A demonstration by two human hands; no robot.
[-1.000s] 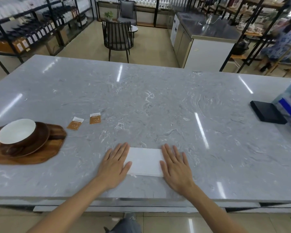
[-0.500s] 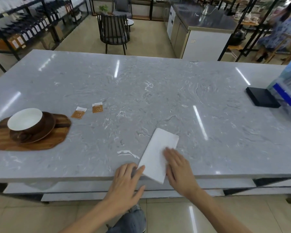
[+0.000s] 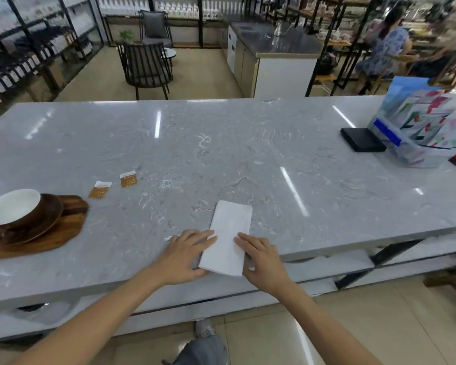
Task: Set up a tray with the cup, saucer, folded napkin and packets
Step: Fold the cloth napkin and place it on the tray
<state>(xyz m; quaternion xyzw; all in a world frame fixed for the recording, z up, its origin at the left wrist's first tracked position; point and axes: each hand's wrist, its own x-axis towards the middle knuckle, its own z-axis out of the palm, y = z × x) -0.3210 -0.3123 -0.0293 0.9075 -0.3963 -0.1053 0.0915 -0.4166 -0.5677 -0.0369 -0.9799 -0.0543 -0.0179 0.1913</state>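
A white folded napkin (image 3: 229, 237) lies lengthwise near the front edge of the grey marble table (image 3: 248, 154). My left hand (image 3: 186, 252) rests flat against its left side, fingers on the near left edge. My right hand (image 3: 262, 258) presses its near right corner. At the far left a wooden tray (image 3: 50, 237) carries a brown saucer (image 3: 46, 221) with a brown cup, white inside (image 3: 12, 209). Two orange packets (image 3: 99, 190) (image 3: 128, 179) lie on the table to the right of the tray.
A black flat box (image 3: 362, 139) and a clear holder with colourful leaflets (image 3: 419, 127) stand at the table's right end. Behind the table are a dark chair (image 3: 145, 65), shelving and a counter. A person sits at the far right (image 3: 385, 48).
The napkin has been turned from crosswise to lengthwise, pointing away from me. Both hands have shifted to its near end, one on each side. The view has tilted.
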